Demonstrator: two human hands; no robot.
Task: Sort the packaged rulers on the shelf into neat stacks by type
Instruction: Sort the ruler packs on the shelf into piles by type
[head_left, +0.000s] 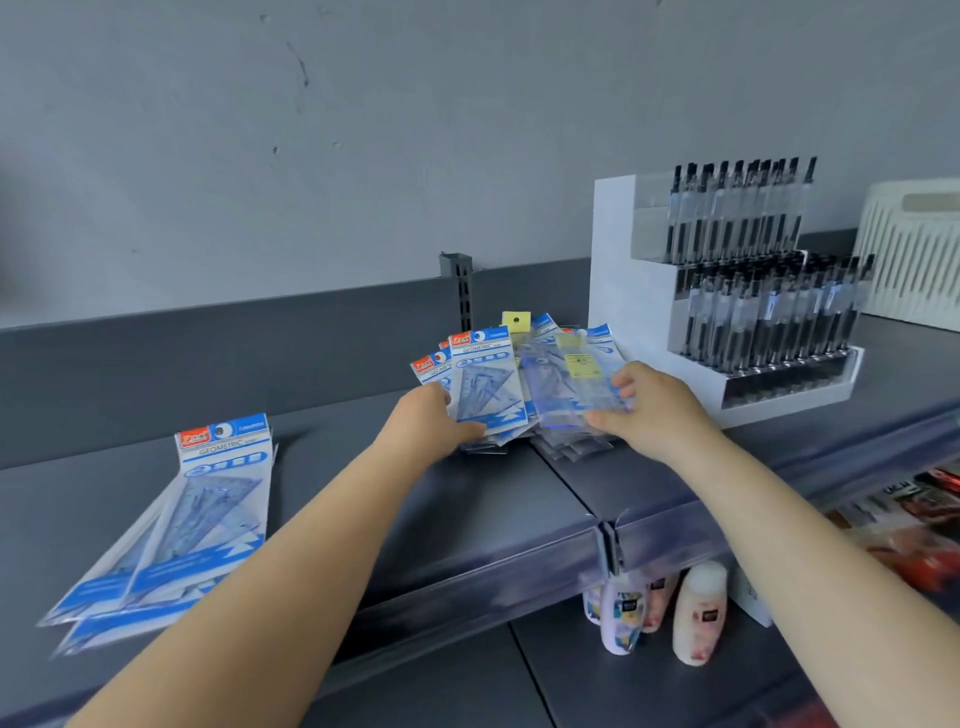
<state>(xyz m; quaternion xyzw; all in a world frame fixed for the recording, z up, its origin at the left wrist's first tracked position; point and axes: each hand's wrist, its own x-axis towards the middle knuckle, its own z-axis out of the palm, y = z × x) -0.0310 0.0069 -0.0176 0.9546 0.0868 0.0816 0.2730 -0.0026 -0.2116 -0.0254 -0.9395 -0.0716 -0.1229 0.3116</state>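
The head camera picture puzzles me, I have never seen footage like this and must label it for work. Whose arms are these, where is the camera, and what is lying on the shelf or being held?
There is no machine: a person wears one wide-angle camera on the head, looking forward and down, so both bare arms reach in from below. On the dark grey shelf lies a mixed pile of packaged rulers. The left hand grips a blue geometric set pack; the right hand holds a clear ruler pack with a yellow label. Further left lies a sorted stack of blue packs. A pen display stands on the right, with small bottles on the shelf below.
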